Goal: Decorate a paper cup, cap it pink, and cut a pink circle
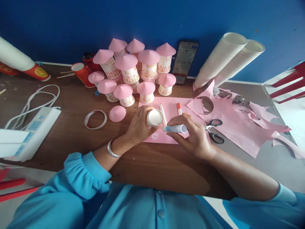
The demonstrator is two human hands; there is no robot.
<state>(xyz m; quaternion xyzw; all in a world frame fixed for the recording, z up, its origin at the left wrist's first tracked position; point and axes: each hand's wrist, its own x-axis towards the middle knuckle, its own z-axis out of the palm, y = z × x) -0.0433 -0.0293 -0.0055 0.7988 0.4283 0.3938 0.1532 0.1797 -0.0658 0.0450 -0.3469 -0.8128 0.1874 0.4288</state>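
1. Head view, left hand: the left hand [140, 122] is grasping a small paper cup [155, 118], with fingers on the far side and thumb on the near side. The pale round end of the cup is turned up to the camera; whether it is the base or the mouth, I cannot tell surely.

2. Head view, right hand: the right hand [194, 136] is closed around a white-and-blue tube [175, 128], which looks like a glue stick.

3. The main relation: the tube lies to the right of the cup and slightly nearer to the person's body. Its long axis goes almost across the view — the left end toward the cup, the right end showing its round face. The left end is just beside the cup; if they are touching, I cannot tell.

4. Both things are held over the pink sheet [170, 105], where a white pen [162, 111] lies just beyond the tube. The loose pink cone [117, 113] is on the table, left of the cup — so the left hand is the nearer one to it.
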